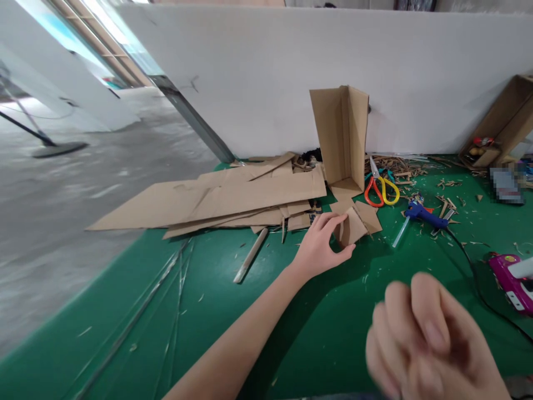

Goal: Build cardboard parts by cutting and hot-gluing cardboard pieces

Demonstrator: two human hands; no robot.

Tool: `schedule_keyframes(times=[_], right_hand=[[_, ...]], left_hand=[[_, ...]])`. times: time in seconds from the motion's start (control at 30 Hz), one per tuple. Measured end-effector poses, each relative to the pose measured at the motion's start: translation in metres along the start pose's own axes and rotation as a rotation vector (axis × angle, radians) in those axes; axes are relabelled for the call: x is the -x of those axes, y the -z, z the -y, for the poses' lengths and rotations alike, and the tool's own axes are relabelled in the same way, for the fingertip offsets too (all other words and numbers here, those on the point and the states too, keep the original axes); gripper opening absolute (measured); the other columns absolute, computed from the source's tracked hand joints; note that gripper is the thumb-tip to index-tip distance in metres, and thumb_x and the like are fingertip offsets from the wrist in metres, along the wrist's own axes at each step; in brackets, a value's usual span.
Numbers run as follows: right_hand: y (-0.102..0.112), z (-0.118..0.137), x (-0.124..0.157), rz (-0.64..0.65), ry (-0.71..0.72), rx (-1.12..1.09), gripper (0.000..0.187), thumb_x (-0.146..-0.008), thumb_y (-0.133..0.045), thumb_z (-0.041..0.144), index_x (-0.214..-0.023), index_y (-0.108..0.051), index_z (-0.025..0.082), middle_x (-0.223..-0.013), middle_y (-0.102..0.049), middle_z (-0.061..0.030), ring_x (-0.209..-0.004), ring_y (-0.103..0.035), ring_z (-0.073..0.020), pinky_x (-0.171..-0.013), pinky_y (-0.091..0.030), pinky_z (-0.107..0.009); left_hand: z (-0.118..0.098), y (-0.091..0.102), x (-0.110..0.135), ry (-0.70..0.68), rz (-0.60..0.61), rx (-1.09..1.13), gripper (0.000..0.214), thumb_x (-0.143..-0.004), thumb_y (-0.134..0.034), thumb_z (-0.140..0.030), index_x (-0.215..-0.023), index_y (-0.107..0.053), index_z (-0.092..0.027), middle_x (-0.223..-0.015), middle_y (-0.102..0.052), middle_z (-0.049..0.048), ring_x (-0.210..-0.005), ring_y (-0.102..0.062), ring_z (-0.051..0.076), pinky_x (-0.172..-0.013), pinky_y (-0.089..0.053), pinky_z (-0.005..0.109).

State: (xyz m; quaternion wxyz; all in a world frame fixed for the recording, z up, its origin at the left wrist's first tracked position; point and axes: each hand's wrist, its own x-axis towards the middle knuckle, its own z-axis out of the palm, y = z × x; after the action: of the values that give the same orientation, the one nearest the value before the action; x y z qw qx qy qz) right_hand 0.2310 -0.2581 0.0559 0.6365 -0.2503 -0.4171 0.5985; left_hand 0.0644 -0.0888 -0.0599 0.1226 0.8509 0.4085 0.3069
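Observation:
My left hand (322, 244) reaches out over the green table, its fingers and thumb on opposite edges of a small cardboard piece (353, 226). That piece is tilted up above other flat cardboard scraps (372, 215). Close to the camera, my right hand (420, 339) is curled into a loose fist, slightly blurred, with nothing showing in it. Behind the left hand stands an upright folded cardboard form (333, 133). Scissors with one red and one yellow handle (381, 191) lie to its right. A blue glue gun (428, 215) with a clear glue stick lies farther right.
Long cardboard sheets (250, 194) are stacked at the left and overhang the table's edge. A utility-knife-like strip (251, 255) lies before them. A magenta power strip (514, 283), a black cord (474, 272) and an open cardboard box (506, 119) are at right. A white partition (266, 83) stands behind.

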Motion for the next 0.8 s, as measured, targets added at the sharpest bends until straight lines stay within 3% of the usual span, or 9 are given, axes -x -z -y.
schedule_keyframes(times=[0.17, 0.27, 0.37, 0.5, 0.63, 0.8], right_hand=[[0.054, -0.006, -0.061, -0.179, 0.155, 0.681, 0.016, -0.082, -0.074, 0.032, -0.080, -0.060, 0.024, -0.072, -0.063, -0.0004, -0.063, -0.061, -0.0151, -0.056, -0.052, -0.027], [0.088, -0.016, -0.090, -0.115, 0.251, 1.101, 0.011, -0.091, -0.059, 0.030, -0.093, -0.065, 0.022, -0.089, -0.071, -0.0069, -0.081, -0.068, -0.0220, -0.072, -0.057, -0.037], [0.112, -0.037, -0.100, 0.032, 0.292, 1.428, 0.026, -0.091, -0.058, 0.029, -0.115, -0.062, 0.019, -0.117, -0.068, -0.0134, -0.109, -0.063, -0.0308, -0.090, -0.054, -0.048], [0.125, -0.066, -0.096, 0.164, 0.257, 1.659, 0.039, -0.090, -0.064, 0.033, -0.124, -0.057, 0.017, -0.123, -0.065, -0.0152, -0.112, -0.060, -0.0332, -0.091, -0.051, -0.050], [0.129, -0.084, -0.098, 0.206, 0.270, 1.777, 0.024, -0.092, -0.061, 0.025, -0.114, -0.063, 0.017, -0.108, -0.071, -0.0121, -0.100, -0.063, -0.0294, -0.082, -0.049, -0.043], [0.134, -0.089, -0.103, 0.185, 0.473, 1.850, 0.022, -0.095, -0.051, 0.014, -0.110, -0.067, 0.016, -0.095, -0.074, -0.0095, -0.089, -0.065, -0.0245, -0.078, -0.044, -0.038]], left_hand=[[0.000, 0.001, 0.000, 0.017, 0.010, 0.018, 0.059, -0.081, -0.067, -0.040, -0.135, -0.048, -0.022, -0.129, -0.052, 0.0138, -0.123, -0.051, 0.032, -0.100, -0.049, 0.047], [-0.002, 0.003, -0.001, 0.013, 0.022, 0.005, 0.059, -0.082, -0.065, -0.042, -0.135, -0.047, -0.022, -0.129, -0.052, 0.0143, -0.122, -0.052, 0.032, -0.099, -0.049, 0.048], [-0.004, 0.005, -0.002, 0.025, 0.036, -0.017, 0.060, -0.082, -0.065, -0.042, -0.135, -0.047, -0.022, -0.129, -0.053, 0.0145, -0.123, -0.052, 0.033, -0.099, -0.050, 0.049], [-0.006, 0.005, -0.003, 0.028, 0.043, -0.027, 0.060, -0.081, -0.065, -0.041, -0.135, -0.047, -0.019, -0.129, -0.053, 0.0157, -0.124, -0.051, 0.033, -0.099, -0.050, 0.048], [-0.007, 0.004, -0.003, 0.021, 0.033, -0.024, 0.059, -0.081, -0.064, -0.041, -0.134, -0.048, -0.019, -0.127, -0.054, 0.0152, -0.122, -0.052, 0.033, -0.099, -0.050, 0.049], [-0.007, 0.004, -0.003, 0.038, 0.029, -0.006, 0.058, -0.081, -0.065, -0.040, -0.134, -0.048, -0.022, -0.128, -0.053, 0.0140, -0.120, -0.054, 0.032, -0.099, -0.050, 0.048]])
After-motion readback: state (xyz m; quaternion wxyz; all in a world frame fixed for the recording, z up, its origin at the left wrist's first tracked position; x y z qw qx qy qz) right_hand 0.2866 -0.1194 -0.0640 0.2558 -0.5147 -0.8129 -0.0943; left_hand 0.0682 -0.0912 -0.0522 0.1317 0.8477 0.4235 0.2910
